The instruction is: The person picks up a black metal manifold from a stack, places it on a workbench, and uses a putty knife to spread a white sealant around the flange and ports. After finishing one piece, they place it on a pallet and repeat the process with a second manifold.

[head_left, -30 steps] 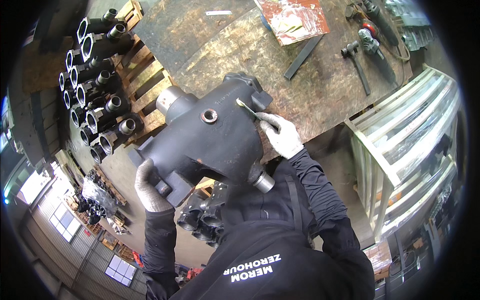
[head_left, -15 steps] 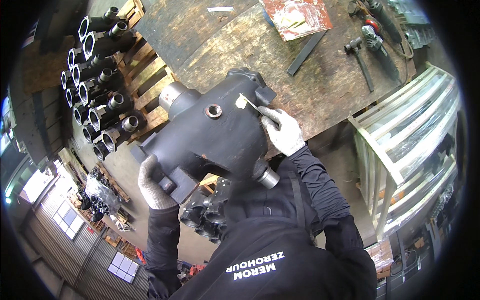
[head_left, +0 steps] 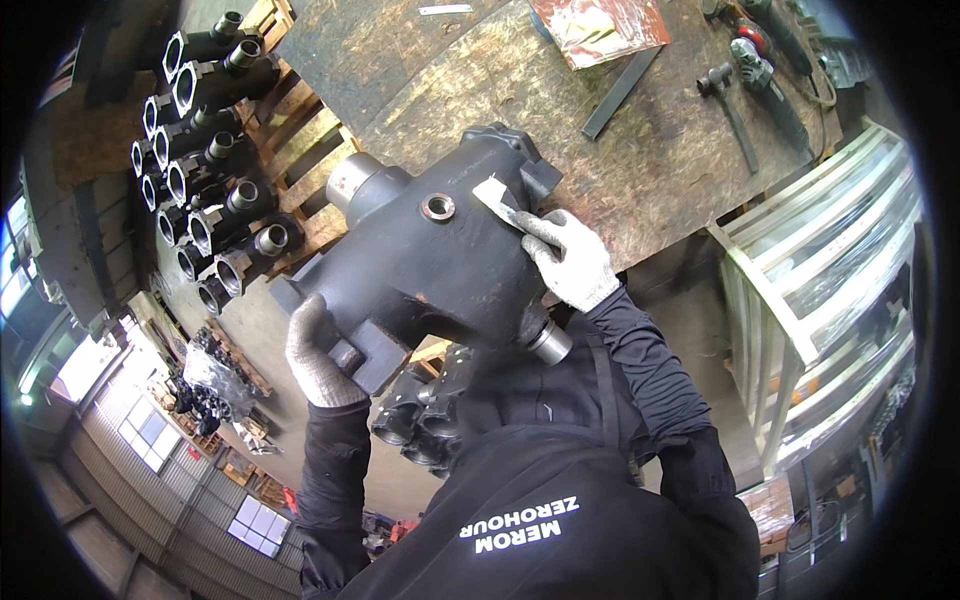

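A large black metal casting [head_left: 430,260], tubular with side branches and lugs, lies partly over the table's near edge. A threaded hole [head_left: 438,207] opens in its upper face. My gloved left hand [head_left: 318,350] grips the lug at its near left end, fingers partly hidden behind it. In my gloved right hand [head_left: 572,262] a small putty knife [head_left: 505,206] is pinched between thumb and fingers. Its flat blade carries pale cream paste [head_left: 490,191] and lies against the casting's surface, right of the hole.
On the worn wooden table [head_left: 440,110] lie a red sheet with plastic and paste [head_left: 600,28], a dark flat bar [head_left: 624,92], a hammer [head_left: 730,115] and an angle grinder [head_left: 768,90]. Similar castings [head_left: 215,160] stand on pallets at left. A white wrapped crate [head_left: 770,330] stands right.
The putty knife's blade has turned to lie flatter on the casting, showing more of its face. My left hand keeps its hold. The whole view has shifted slightly.
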